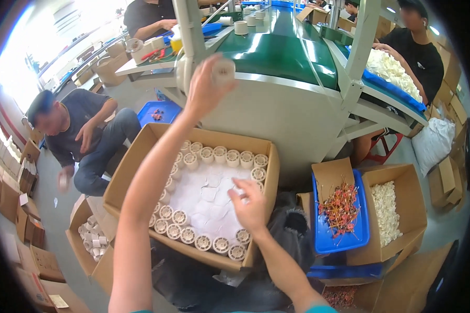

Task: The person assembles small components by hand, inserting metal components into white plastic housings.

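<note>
Gripping white round part (225,71) (blurred, face dark-marked): left hand (206,86); right hand (249,205) loosely spread.

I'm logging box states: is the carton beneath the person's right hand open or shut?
Open: the carton has no flaps across its top; white cylindrical parts show inside along its walls.

cylinders (203,242) in carton (235,142) | conveyor (282,49) behind | tray (334,241) right

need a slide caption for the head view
Left hand holds up a white cylinder near a green conveyor; right hand hovers over a box with more cylinders along its walls.
</note>
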`<move>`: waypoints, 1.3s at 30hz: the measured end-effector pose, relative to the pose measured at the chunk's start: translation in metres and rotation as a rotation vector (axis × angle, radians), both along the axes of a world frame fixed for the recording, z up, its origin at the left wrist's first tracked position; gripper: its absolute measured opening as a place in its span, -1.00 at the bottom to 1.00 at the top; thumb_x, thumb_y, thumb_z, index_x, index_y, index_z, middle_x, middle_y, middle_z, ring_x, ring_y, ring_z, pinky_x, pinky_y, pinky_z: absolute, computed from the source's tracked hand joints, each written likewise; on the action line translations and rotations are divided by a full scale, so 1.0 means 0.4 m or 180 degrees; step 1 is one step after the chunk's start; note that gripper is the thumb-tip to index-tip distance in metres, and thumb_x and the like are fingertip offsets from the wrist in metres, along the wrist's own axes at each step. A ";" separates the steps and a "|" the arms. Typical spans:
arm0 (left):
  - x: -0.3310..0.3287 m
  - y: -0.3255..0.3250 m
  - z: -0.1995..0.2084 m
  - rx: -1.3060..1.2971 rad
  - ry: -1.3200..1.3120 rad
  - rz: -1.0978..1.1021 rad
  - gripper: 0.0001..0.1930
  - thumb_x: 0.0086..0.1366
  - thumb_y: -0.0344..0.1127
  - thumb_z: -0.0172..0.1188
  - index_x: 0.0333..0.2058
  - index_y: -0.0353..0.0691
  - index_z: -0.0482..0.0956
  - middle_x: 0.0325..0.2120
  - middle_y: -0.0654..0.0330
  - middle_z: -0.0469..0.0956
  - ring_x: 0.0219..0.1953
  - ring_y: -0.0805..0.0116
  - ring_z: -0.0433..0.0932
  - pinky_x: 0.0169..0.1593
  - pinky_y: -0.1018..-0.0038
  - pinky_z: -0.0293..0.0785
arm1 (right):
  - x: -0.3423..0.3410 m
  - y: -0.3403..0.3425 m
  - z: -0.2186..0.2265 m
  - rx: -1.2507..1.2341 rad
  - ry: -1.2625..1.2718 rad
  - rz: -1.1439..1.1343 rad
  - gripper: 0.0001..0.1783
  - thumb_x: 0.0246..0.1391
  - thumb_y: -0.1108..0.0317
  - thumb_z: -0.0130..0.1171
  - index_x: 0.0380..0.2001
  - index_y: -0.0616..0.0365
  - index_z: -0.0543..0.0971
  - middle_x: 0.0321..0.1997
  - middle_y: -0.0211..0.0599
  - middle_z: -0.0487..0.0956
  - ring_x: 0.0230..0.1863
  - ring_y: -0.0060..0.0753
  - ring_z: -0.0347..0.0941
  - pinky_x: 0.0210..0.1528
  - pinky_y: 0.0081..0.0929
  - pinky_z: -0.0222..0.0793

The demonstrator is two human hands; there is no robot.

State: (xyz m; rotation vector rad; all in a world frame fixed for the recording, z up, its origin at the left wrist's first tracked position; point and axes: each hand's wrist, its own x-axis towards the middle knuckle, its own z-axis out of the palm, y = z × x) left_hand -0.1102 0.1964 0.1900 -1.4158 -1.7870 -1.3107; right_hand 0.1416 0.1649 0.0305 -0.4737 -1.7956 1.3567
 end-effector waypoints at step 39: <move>0.423 -0.326 -0.562 -0.4020 -0.0909 -0.2088 -0.24 -0.04 0.19 0.43 0.04 -0.21 0.51 -0.14 -0.15 0.50 -0.04 -0.10 0.51 0.04 0.19 0.43 | 0.320 0.699 -0.157 0.1328 -0.4198 -0.1650 -0.68 0.03 0.43 0.21 -0.10 0.25 0.57 0.00 0.18 0.56 0.05 0.09 0.53 0.07 -0.08 0.49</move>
